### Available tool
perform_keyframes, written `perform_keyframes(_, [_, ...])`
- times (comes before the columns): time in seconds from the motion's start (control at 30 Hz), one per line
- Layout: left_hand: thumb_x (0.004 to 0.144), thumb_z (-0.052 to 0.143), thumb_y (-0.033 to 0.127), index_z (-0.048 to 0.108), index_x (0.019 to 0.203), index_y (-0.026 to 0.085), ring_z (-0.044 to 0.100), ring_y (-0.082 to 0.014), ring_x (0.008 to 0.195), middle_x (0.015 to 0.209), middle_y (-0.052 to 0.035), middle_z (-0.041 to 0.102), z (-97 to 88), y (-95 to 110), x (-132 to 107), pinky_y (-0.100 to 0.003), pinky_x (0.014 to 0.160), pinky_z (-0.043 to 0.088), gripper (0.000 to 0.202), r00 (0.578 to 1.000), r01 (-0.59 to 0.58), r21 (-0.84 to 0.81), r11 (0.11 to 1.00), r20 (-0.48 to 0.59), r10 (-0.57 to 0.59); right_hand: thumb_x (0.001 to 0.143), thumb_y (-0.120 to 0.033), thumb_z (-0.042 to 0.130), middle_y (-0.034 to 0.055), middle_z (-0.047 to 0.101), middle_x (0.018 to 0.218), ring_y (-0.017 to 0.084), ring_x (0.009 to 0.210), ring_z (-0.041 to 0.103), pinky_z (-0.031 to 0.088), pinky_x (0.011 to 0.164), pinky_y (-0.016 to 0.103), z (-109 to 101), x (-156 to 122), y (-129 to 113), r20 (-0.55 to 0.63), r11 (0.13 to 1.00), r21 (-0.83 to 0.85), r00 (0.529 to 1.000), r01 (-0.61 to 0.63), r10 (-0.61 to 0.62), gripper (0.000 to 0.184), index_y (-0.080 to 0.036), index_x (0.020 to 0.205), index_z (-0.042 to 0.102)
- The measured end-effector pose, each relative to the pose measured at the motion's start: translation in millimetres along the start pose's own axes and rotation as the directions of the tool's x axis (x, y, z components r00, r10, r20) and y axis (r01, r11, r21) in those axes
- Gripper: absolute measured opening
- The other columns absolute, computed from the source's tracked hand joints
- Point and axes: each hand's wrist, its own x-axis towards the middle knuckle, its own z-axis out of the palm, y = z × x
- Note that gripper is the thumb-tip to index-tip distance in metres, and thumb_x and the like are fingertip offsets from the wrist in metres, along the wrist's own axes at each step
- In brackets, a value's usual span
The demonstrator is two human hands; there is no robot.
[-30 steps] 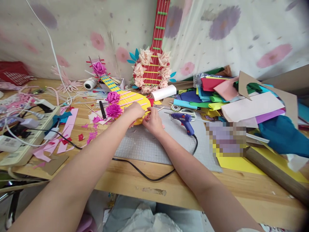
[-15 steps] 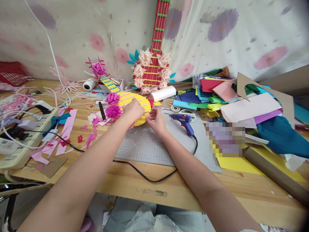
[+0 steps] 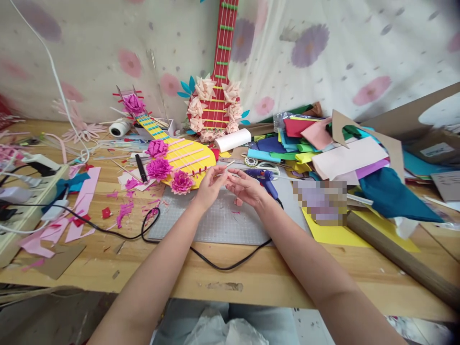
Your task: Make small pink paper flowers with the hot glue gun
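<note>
My left hand (image 3: 210, 188) and my right hand (image 3: 247, 186) meet fingertip to fingertip above the grey cutting mat (image 3: 215, 225). The left fingers are pinched on a thin pale stick (image 3: 230, 164), whose tip pokes up. My right thumb and fingertips are closed against the left ones; what they grip is too small to make out. Left of the hands lies a yellow paper guitar (image 3: 192, 155), with pink strips across its body and magenta paper flowers (image 3: 159, 168) along its near side. A blue glue gun (image 3: 264, 177) rests just beyond my right hand.
A red paper guitar (image 3: 222, 105) with pale flowers leans on the curtain. Coloured paper (image 3: 298, 132) is heaped at right, near a brown tube (image 3: 391, 258). A black cord (image 3: 230, 267) loops along the table's front. At left are a power strip (image 3: 43, 201) and pink scraps (image 3: 84, 196).
My left hand has left the yellow guitar and come right to meet my right hand over the mat. A third magenta flower is now uncovered. The view has shifted slightly right.
</note>
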Motion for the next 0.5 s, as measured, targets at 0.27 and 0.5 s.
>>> perform_keyframes(0.27, [0.074,0.067,0.034,0.053,0.115,0.021,0.045,-0.0208,0.127,0.132,-0.0104,0.052,-3.2,-26,-14,-0.037,0.109,0.033,0.046,0.987,-0.135,0.035,0.99,0.099,0.131,0.058,-0.023,0.081,-0.0005,0.068,0.087,0.013,0.063,0.066,0.043,0.035,0.016,-9,-6,8,-0.038,0.998,0.049,0.999,-0.036,0.037,0.049,-0.023,0.096,0.05])
perform_keyframes(0.5, [0.071,0.067,0.037,0.058,0.095,0.018,0.055,-0.0219,0.117,0.119,-0.0115,0.059,1.5,-26,-13,-0.04,0.102,0.042,0.031,0.994,-0.089,-0.021,0.996,0.057,0.09,0.061,-0.027,0.08,0.0002,0.068,0.085,0.013,0.06,0.065,0.037,0.031,0.013,-6,-9,9,0.034,0.998,0.027,0.997,-0.064,0.063,0.05,-0.023,0.098,0.046])
